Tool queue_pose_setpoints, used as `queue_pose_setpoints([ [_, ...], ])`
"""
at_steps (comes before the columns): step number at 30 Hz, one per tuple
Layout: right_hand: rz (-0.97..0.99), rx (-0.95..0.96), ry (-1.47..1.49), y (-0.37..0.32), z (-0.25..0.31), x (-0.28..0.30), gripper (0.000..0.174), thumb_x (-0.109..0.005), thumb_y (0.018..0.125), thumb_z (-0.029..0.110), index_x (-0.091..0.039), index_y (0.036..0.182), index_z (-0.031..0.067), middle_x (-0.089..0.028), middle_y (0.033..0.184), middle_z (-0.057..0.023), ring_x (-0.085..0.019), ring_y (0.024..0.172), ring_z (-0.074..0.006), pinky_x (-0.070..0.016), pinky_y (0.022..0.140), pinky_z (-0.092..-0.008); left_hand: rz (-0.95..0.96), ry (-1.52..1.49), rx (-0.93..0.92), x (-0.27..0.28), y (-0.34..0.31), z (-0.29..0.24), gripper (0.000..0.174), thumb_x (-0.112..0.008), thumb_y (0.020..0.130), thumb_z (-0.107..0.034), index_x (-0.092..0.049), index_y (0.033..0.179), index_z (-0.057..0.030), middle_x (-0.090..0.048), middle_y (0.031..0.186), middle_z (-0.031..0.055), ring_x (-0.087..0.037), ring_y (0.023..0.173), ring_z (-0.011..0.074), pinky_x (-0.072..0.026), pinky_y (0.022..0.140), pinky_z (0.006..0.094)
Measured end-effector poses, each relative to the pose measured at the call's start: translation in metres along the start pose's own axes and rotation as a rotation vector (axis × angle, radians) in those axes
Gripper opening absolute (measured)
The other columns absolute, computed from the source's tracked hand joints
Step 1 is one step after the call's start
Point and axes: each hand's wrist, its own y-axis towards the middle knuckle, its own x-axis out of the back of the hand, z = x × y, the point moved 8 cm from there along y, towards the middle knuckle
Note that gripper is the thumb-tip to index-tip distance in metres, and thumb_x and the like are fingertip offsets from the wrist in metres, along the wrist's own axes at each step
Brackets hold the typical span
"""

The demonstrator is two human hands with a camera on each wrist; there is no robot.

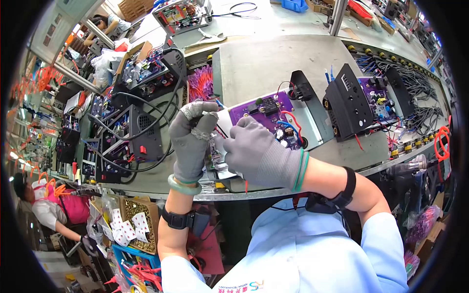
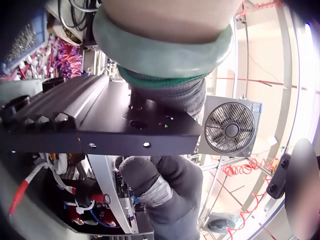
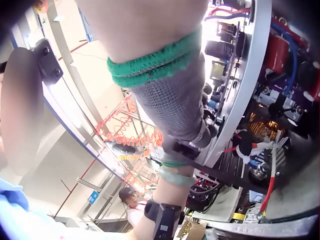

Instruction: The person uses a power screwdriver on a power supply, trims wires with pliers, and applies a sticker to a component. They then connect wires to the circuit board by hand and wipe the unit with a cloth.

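Observation:
In the head view, my gloved left hand (image 1: 189, 146) is bent at the left side of an opened device with a purple circuit board (image 1: 264, 110). Whitish tape wraps its fingers (image 1: 204, 133). My gloved right hand (image 1: 256, 151) lies over the board's lower left part, fingers curled toward the left hand. The fingertips of both meet around the device's left edge; what they grasp is hidden. A black panel (image 2: 145, 125) with round holes covers part of the left hand in the left wrist view. Beside the right glove (image 3: 170, 107) runs a metal chassis edge (image 3: 240, 85).
A second device with a black housing (image 1: 348, 102) stands to the right. Bundled grey cables (image 1: 420, 85) lie farther right. Opened black units (image 1: 141, 132) with looped cables crowd the left. Another person (image 1: 53, 210) works at lower left, near a box of small brass parts (image 1: 141, 210).

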Motion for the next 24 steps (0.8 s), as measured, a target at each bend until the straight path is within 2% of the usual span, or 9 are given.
queue_pose_setpoints([
  [8, -0.124, 0.047, 0.102, -0.001, 0.002, -0.002, 0.009, -0.069, 0.077, 0.016, -0.076, 0.078, 0.0117, -0.067, 0.091, -0.0075, -0.065, 0.095, -0.0266, -0.0504, 0.091, -0.0437, -0.012, 0.029, -0.009, -0.002, 0.004, 0.002, 0.013, -0.068, 0.093, 0.000, -0.069, 0.106, 0.0005, -0.071, 0.096, 0.0027, -0.060, 0.082, 0.0044, -0.0485, 0.070, 0.0199],
  [13, -0.163, -0.166, -0.045, -0.002, -0.004, -0.008, 0.014, -0.072, 0.072, 0.017, -0.071, 0.085, 0.0113, -0.065, 0.085, -0.0024, -0.065, 0.084, -0.0245, -0.0499, 0.088, -0.0435, -0.006, 0.077, 0.038, -0.005, 0.005, -0.006, 0.012, -0.070, 0.091, -0.001, -0.070, 0.103, -0.0008, -0.070, 0.091, 0.0030, -0.060, 0.079, 0.0042, -0.0479, 0.066, 0.0209],
  [14, -0.173, -0.165, -0.053, -0.004, -0.007, -0.002, 0.014, -0.072, 0.072, 0.017, -0.071, 0.085, 0.0113, -0.065, 0.085, -0.0024, -0.065, 0.084, -0.0245, -0.0499, 0.088, -0.0435, 0.082, 0.260, 0.021, -0.007, 0.009, -0.013, 0.012, -0.072, 0.088, -0.002, -0.071, 0.100, -0.0021, -0.070, 0.088, 0.0036, -0.061, 0.077, 0.0064, -0.0491, 0.069, 0.0242],
  [16, -0.244, -0.045, 0.224, -0.013, -0.010, 0.016, 0.021, -0.076, 0.073, 0.019, -0.072, 0.092, 0.0117, -0.067, 0.084, -0.0033, -0.068, 0.082, -0.0231, -0.0506, 0.082, -0.0422, 0.165, 0.451, -0.004, -0.002, 0.013, -0.030, 0.012, -0.074, 0.085, -0.003, -0.072, 0.098, -0.0035, -0.070, 0.085, 0.0042, -0.063, 0.075, 0.0087, -0.0503, 0.072, 0.0275],
  [18, -0.560, -0.275, 0.476, -0.025, -0.034, 0.044, 0.023, -0.080, 0.079, 0.020, -0.072, 0.096, 0.0077, -0.067, 0.075, -0.0096, -0.067, 0.070, -0.0229, -0.0516, 0.070, -0.0379, 0.295, 0.703, -0.173, -0.006, 0.008, -0.060, 0.012, -0.078, 0.079, -0.006, -0.073, 0.090, -0.0073, -0.070, 0.079, 0.0051, -0.067, 0.074, 0.0173, -0.0493, 0.089, 0.0377],
  [20, -0.286, -0.531, 0.895, -0.026, -0.041, 0.039, 0.020, -0.076, 0.083, 0.016, -0.072, 0.098, 0.0040, -0.066, 0.074, -0.0114, -0.063, 0.064, -0.0215, -0.0514, 0.064, -0.0337, 0.289, 0.818, -0.334, -0.017, -0.004, -0.086, 0.015, -0.083, 0.075, -0.012, -0.071, 0.084, -0.0112, -0.072, 0.079, 0.0026, -0.070, 0.079, 0.0232, -0.0400, 0.107, 0.0450],
  [22, -0.298, -0.254, 1.060, -0.016, -0.032, 0.019, 0.023, -0.074, 0.085, 0.012, -0.070, 0.104, 0.0007, -0.064, 0.071, -0.0108, -0.059, 0.063, -0.0132, -0.0498, 0.062, -0.0288, 0.297, 0.920, -0.484, -0.032, -0.013, -0.104, 0.016, -0.084, 0.074, -0.016, -0.072, 0.085, -0.0125, -0.073, 0.080, 0.0016, -0.070, 0.079, 0.0229, -0.0406, 0.106, 0.0447],
  [23, -0.224, -0.327, 1.214, -0.014, -0.036, 0.017, 0.021, -0.070, 0.090, 0.011, -0.070, 0.107, -0.0016, -0.064, 0.074, -0.0050, -0.057, 0.070, -0.0058, -0.0495, 0.064, -0.0269, 0.262, 0.914, -0.514, -0.033, -0.017, -0.109, 0.016, -0.083, 0.075, -0.019, -0.073, 0.086, -0.0137, -0.072, 0.079, 0.0014, -0.070, 0.079, 0.0232, -0.0397, 0.107, 0.0456],
  [24, -0.236, -0.314, 1.199, -0.012, -0.037, 0.019, 0.021, -0.070, 0.090, 0.011, -0.070, 0.107, -0.0016, -0.064, 0.074, -0.0050, -0.057, 0.070, -0.0058, -0.0495, 0.064, -0.0269, 0.234, 0.977, -0.589, -0.034, -0.019, -0.117, 0.020, -0.083, 0.076, -0.022, -0.074, 0.091, -0.0117, -0.071, 0.076, 0.0026, -0.068, 0.077, 0.0223, -0.0455, 0.100, 0.0423],
])
